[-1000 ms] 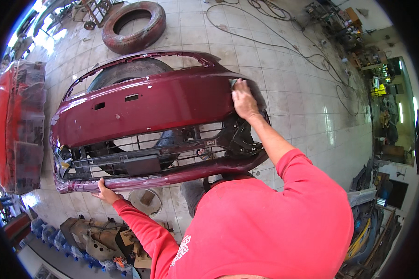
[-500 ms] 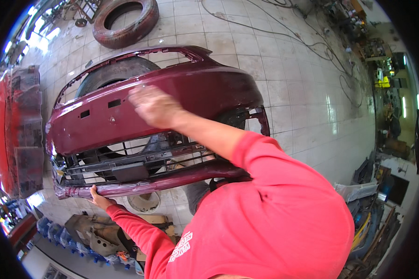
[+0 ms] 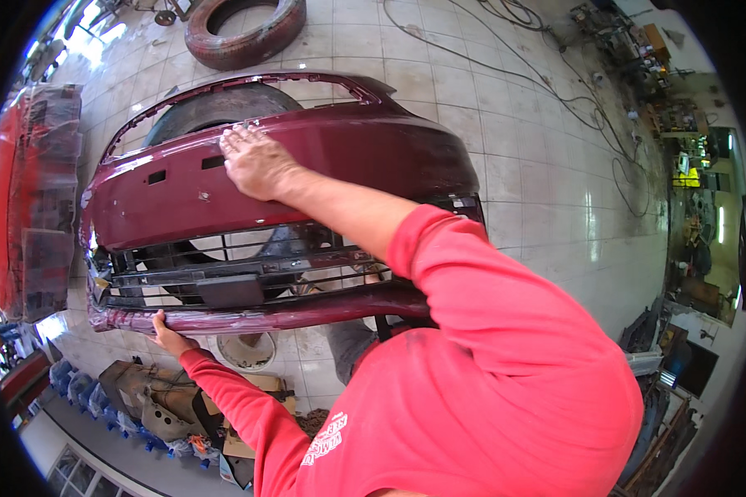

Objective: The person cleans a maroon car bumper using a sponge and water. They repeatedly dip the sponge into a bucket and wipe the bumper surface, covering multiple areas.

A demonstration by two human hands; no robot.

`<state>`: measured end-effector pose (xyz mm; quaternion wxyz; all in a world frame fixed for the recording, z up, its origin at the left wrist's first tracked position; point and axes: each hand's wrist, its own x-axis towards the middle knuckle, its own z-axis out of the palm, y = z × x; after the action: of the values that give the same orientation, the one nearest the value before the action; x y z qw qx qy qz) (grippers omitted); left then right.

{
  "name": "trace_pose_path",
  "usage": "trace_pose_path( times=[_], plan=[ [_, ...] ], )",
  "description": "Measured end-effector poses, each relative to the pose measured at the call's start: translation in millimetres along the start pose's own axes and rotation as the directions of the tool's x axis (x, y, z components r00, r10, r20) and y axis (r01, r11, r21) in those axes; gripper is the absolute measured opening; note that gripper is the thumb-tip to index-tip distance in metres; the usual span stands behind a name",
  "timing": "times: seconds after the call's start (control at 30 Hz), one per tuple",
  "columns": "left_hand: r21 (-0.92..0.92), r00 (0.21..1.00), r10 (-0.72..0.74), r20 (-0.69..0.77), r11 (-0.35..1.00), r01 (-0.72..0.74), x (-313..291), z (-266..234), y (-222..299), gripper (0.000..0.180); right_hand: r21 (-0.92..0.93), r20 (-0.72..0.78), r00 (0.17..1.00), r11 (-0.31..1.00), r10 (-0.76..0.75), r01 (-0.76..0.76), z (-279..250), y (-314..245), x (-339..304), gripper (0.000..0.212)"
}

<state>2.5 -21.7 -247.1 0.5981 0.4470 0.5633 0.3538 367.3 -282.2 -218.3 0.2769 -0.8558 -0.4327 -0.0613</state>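
Note:
A dark maroon car bumper cover (image 3: 348, 157) lies across the view, dusty, scuffed, and pierced by two small rectangular holes. My right hand (image 3: 257, 164) rests on its upper face beside the right-hand hole, palm down with the fingers stretched toward the top edge. Whatever might be under that palm is hidden. Down at the lower left, my left hand (image 3: 172, 336) grips the bumper's bottom lip, thumb on top and the other fingers mostly out of sight beneath. Between the two hands runs the black lower grille (image 3: 230, 291).
Behind the bumper's upper opening shows a tyre (image 3: 224, 106); another tyre (image 3: 244, 45) lies farther off. A red part wrapped in plastic (image 3: 25, 207) stands left. Hoses (image 3: 506, 79) trail over the tiled floor (image 3: 547, 182). A round bucket (image 3: 247, 351) sits below the bumper.
My right hand has shifted slightly up the bumper face, and its fingers, blurred before, now show flat. The left hand keeps its grip on the lip. The whole view has shifted a little.

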Motion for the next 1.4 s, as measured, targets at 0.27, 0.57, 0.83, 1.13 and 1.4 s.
trace_pose_path(
  times=[0.27,0.57,0.83,1.13,1.4],
  plan=[
    [0.033,0.997,0.027,-0.078,0.999,-0.024,7,-15,-10,0.052,-0.093,-0.136,0.818,0.815,0.558,-0.572,-93,136,-231,0.058],
    [0.119,0.998,-0.033,-0.046,0.992,0.039,5,-18,-1,0.035,0.193,0.309,0.951,0.981,-0.036,-0.025,-44,-68,-23,0.052],
    [0.108,0.974,0.178,-0.142,0.981,-0.164,-16,-3,-2,0.097,-0.259,-0.062,0.964,0.929,0.257,-0.264,-79,48,-216,0.066],
    [0.307,0.970,0.227,-0.081,0.932,-0.192,-21,7,20,0.113,-0.022,0.175,0.942,0.956,-0.286,0.294,10,-94,-19,0.063],
    [0.495,0.520,0.757,0.395,0.301,-0.815,25,-27,48,0.062,-0.228,0.222,0.974,0.970,-0.033,0.085,-71,-38,-145,0.081]
  ],
)
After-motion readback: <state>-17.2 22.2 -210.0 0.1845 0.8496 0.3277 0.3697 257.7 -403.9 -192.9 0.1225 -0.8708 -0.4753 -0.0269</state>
